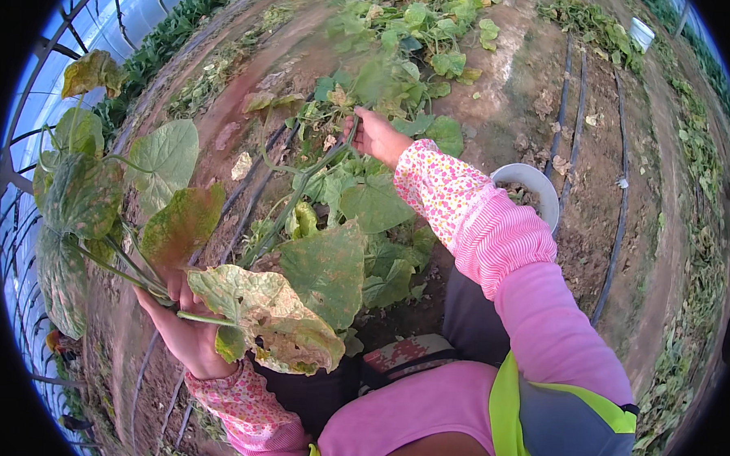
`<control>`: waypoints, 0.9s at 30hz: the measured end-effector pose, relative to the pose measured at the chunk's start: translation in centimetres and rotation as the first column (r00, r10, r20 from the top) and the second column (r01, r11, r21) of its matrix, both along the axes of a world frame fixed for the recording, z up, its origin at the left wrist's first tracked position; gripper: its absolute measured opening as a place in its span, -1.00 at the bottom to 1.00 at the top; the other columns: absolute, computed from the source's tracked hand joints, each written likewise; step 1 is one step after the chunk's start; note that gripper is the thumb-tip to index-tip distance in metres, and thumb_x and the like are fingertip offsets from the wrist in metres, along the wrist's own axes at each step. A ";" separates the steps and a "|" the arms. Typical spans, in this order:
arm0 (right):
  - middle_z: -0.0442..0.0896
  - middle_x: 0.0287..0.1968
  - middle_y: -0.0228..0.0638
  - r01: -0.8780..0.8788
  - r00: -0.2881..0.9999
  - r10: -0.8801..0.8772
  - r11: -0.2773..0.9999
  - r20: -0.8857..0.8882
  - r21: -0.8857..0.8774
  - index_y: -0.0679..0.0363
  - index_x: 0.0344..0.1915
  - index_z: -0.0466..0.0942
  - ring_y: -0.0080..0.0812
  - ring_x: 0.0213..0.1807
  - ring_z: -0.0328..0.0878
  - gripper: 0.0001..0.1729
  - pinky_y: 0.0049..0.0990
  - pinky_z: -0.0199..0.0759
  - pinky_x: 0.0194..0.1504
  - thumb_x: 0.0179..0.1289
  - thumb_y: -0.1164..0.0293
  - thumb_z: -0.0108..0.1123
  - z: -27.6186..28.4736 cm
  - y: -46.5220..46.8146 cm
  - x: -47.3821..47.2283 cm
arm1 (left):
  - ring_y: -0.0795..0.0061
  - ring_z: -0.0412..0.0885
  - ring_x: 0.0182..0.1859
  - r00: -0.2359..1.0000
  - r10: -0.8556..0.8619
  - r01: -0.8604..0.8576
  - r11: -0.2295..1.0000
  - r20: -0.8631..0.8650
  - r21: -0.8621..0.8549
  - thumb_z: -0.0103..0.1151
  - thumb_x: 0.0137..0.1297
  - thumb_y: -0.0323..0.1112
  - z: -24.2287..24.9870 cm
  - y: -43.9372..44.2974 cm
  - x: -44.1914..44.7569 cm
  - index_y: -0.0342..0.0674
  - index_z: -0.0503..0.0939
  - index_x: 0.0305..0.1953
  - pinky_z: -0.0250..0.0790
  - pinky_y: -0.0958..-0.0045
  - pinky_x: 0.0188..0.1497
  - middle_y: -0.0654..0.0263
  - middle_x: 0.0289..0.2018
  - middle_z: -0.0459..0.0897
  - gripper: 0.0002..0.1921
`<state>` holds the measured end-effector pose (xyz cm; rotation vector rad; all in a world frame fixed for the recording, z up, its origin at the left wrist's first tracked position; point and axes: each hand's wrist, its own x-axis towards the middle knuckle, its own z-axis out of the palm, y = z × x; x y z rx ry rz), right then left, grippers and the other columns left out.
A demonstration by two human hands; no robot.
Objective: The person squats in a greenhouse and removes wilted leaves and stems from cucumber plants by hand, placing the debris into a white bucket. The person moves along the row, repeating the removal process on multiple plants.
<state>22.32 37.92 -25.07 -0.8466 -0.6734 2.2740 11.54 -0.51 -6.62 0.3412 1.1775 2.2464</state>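
My left hand (186, 330) grips a bunch of leaf stalks (134, 267) at the lower left. Large vine leaves (85, 197), some yellowed and spotted, fan out above it. A withered, holed leaf (275, 322) hangs over the wrist on its right. Farther forward, my right hand (375, 134) has its fingers around a long green vine stem (306, 179). That stem slants down towards the lower left, where leaves hide part of it. Broad green leaves (375, 204) lie beneath the right forearm.
A white bucket (553, 196) with dry matter inside stands right of my right sleeve. Black drip hoses (617, 190) run along the soil. More vines (434, 35) sprawl ahead, and another white bucket (641, 35) stands at the far right. Greenhouse frame bars (38, 85) curve along the left.
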 end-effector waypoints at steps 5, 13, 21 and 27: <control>0.59 -0.49 -0.52 -0.115 0.991 0.118 0.993 -0.070 0.040 0.07 -0.36 0.50 -0.43 -0.40 0.60 -0.62 -0.41 0.46 -0.32 0.47 0.11 -0.15 2.0 -1.3 4.9 | 0.50 0.50 -0.30 0.998 0.054 -0.055 0.993 0.011 0.101 0.00 0.38 0.16 0.3 -0.3 -1.4 -0.15 0.50 -0.24 0.45 0.40 -0.18 0.41 -0.39 0.52 -0.57; 0.58 -0.42 -0.46 -0.173 0.982 0.180 0.978 -0.055 0.120 0.14 -0.28 0.48 -0.40 -0.34 0.61 -0.66 -0.37 0.54 -0.19 0.47 0.15 -0.11 6.0 -9.2 12.3 | 0.35 0.59 -0.20 0.952 -0.295 0.260 0.922 0.084 0.285 0.18 0.33 -0.06 0.6 1.1 -6.1 -0.18 0.52 -0.25 0.43 0.21 0.00 0.28 -0.32 0.62 -0.71; 0.65 -0.27 -0.26 -0.410 0.904 0.426 0.889 -0.037 0.204 0.21 -0.16 0.48 -0.33 -0.16 0.65 -0.62 -0.38 0.51 -0.11 0.51 0.13 -0.14 6.4 -19.2 13.3 | 0.53 0.44 -0.50 0.939 -0.166 0.046 0.929 -0.301 -0.366 0.12 0.35 -0.02 -3.7 9.6 -9.9 -0.08 0.40 -0.35 0.25 0.47 -0.46 0.42 -0.59 0.41 -0.70; 0.66 -0.25 -0.19 -0.553 0.832 0.549 0.811 0.076 0.190 0.23 -0.17 0.43 -0.36 -0.19 0.66 -0.55 -0.45 0.54 -0.15 0.50 0.04 -0.15 4.8 -21.9 12.5 | 0.46 0.42 -0.62 0.880 -0.468 0.291 0.672 -0.087 -0.681 0.23 0.29 -0.07 -11.7 20.3 -8.2 -0.17 0.39 -0.34 0.31 0.38 -0.58 0.38 -0.62 0.40 -0.68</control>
